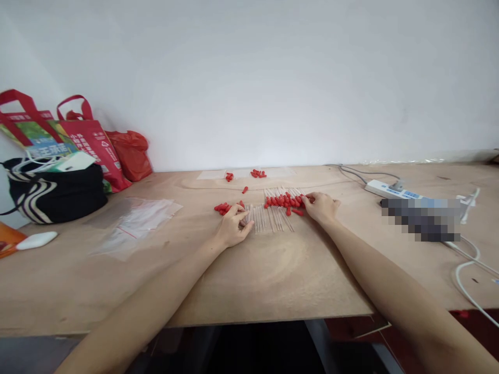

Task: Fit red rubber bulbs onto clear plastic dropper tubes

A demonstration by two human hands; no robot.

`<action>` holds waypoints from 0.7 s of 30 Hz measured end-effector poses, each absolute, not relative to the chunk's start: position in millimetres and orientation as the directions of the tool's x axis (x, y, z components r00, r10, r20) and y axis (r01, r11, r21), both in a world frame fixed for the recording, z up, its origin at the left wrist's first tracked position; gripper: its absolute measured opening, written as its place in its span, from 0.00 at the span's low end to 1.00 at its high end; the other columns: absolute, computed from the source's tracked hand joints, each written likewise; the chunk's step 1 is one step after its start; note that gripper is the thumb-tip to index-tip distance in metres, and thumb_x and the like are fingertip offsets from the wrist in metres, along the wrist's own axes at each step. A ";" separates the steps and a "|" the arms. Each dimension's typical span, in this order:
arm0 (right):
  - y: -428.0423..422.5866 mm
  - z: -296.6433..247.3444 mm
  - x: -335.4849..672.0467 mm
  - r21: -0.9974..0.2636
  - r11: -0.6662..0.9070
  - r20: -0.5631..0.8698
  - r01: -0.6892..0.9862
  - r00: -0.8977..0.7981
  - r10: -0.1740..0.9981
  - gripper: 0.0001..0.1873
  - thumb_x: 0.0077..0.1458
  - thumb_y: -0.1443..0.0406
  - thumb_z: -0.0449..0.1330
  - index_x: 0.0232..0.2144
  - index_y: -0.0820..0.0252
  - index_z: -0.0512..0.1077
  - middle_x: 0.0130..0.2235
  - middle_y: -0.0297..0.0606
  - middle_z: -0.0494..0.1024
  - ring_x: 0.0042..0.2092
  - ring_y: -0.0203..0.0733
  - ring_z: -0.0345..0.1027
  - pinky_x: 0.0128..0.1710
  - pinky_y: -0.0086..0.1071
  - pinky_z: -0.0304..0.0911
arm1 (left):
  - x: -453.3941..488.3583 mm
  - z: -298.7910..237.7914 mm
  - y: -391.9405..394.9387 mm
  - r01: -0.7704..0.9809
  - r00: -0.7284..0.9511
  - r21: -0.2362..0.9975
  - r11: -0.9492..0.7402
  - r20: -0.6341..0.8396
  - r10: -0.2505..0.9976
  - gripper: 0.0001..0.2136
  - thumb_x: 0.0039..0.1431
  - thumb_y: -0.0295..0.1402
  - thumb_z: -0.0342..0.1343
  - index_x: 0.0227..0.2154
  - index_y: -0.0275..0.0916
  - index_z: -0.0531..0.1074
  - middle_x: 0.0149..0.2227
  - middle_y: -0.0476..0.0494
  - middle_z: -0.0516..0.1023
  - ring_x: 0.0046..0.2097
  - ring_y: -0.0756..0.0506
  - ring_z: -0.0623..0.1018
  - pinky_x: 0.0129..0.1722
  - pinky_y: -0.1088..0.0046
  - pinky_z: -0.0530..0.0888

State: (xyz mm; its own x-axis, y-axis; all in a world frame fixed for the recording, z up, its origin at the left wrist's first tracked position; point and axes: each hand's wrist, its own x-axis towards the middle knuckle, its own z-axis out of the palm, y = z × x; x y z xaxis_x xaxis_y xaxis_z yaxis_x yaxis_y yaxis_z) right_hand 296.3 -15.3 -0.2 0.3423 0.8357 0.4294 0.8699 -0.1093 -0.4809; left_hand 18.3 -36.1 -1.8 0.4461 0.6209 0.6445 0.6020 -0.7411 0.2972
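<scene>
Thin clear tubes (260, 222) lie side by side in a row on the wooden table, and another group of tubes (286, 190) lies just behind them. Red rubber bulbs (283, 200) cluster between the two groups, some apparently fitted on tube ends. My left hand (234, 228) rests at the left end of the front row, fingers curved and apart, touching or close to the tubes. Beside it lies a small pile of red bulbs (222, 208), partly hidden by the fingers. At the right end of the cluster, my right hand (323, 206) pinches at a red bulb; its fingertips are partly hidden.
Clear zip bags (142, 221) lie at the left. More red bulbs (258, 173) sit on plastic near the wall. A black bag (58, 189), shopping bags (93, 143) and a white case (37, 240) stand farther left. A power strip (393, 191) with cables lies at the right.
</scene>
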 end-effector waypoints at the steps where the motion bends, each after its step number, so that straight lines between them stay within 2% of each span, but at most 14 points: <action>1: -15.4 -0.1 295.9 -0.492 -0.100 0.441 0.865 0.346 0.828 0.17 0.49 0.55 0.49 0.30 0.56 0.73 0.30 0.40 0.75 0.38 0.46 0.63 0.42 0.44 0.43 | 18.1 -2.2 -36.2 0.591 0.437 0.328 -0.737 0.637 0.634 0.13 0.52 0.33 0.52 0.38 0.32 0.69 0.36 0.42 0.65 0.24 0.55 0.70 0.27 0.76 0.74; 4: -17.5 2.1 294.9 -0.542 -0.055 0.488 0.839 0.367 0.792 0.17 0.50 0.55 0.48 0.30 0.57 0.73 0.29 0.39 0.74 0.39 0.47 0.61 0.43 0.45 0.43 | 17.5 -2.0 -36.3 0.580 0.417 0.378 -0.722 0.624 0.661 0.15 0.52 0.33 0.51 0.41 0.31 0.67 0.37 0.42 0.64 0.24 0.55 0.70 0.25 0.77 0.74; 6: -20.7 4.1 292.8 -0.585 0.000 0.519 0.811 0.374 0.768 0.18 0.51 0.55 0.48 0.31 0.58 0.72 0.30 0.40 0.74 0.39 0.46 0.61 0.43 0.44 0.44 | 16.8 -0.3 -36.4 0.602 0.409 0.352 -0.716 0.635 0.656 0.13 0.53 0.33 0.50 0.40 0.33 0.67 0.36 0.42 0.64 0.25 0.54 0.69 0.27 0.76 0.73; 11: -36.3 6.6 274.7 -0.655 0.218 0.556 0.723 0.267 0.787 0.18 0.51 0.55 0.48 0.34 0.58 0.72 0.33 0.39 0.75 0.36 0.42 0.62 0.41 0.38 0.49 | 14.5 6.6 -37.7 0.703 0.390 0.186 -0.686 0.706 0.591 0.12 0.54 0.31 0.49 0.41 0.36 0.67 0.37 0.42 0.68 0.40 0.46 0.70 0.43 0.65 0.69; 13: -44.4 6.5 262.9 -0.608 0.321 0.584 0.726 0.135 0.800 0.16 0.51 0.55 0.49 0.34 0.57 0.72 0.32 0.39 0.75 0.36 0.43 0.62 0.40 0.38 0.50 | 13.6 8.6 -38.9 0.747 0.385 0.125 -0.652 0.719 0.579 0.14 0.54 0.32 0.49 0.45 0.36 0.66 0.39 0.40 0.68 0.42 0.44 0.69 0.45 0.64 0.67; 16: -55.6 5.6 244.6 -0.474 0.469 0.631 0.745 -0.084 0.772 0.12 0.51 0.58 0.52 0.34 0.54 0.72 0.32 0.36 0.75 0.36 0.42 0.62 0.40 0.38 0.49 | 13.2 10.1 -41.1 0.794 0.415 0.007 -0.608 0.725 0.550 0.18 0.54 0.35 0.51 0.48 0.38 0.64 0.43 0.39 0.69 0.43 0.42 0.68 0.44 0.63 0.64; 19: -64.4 4.2 230.3 -0.367 0.550 0.647 0.751 -0.219 0.730 0.09 0.53 0.60 0.52 0.35 0.52 0.71 0.33 0.34 0.76 0.36 0.40 0.62 0.39 0.37 0.47 | 13.8 9.6 -42.8 0.780 0.502 -0.121 -0.614 0.707 0.498 0.15 0.55 0.38 0.51 0.46 0.43 0.67 0.43 0.41 0.72 0.43 0.42 0.68 0.44 0.60 0.60; 21: -68.9 3.9 224.3 -0.332 0.584 0.653 0.741 -0.266 0.709 0.09 0.53 0.61 0.52 0.35 0.53 0.71 0.33 0.33 0.75 0.36 0.39 0.62 0.39 0.36 0.46 | 14.4 8.7 -43.4 0.751 0.550 -0.180 -0.635 0.703 0.451 0.11 0.56 0.38 0.50 0.42 0.45 0.70 0.38 0.44 0.75 0.41 0.44 0.70 0.46 0.58 0.57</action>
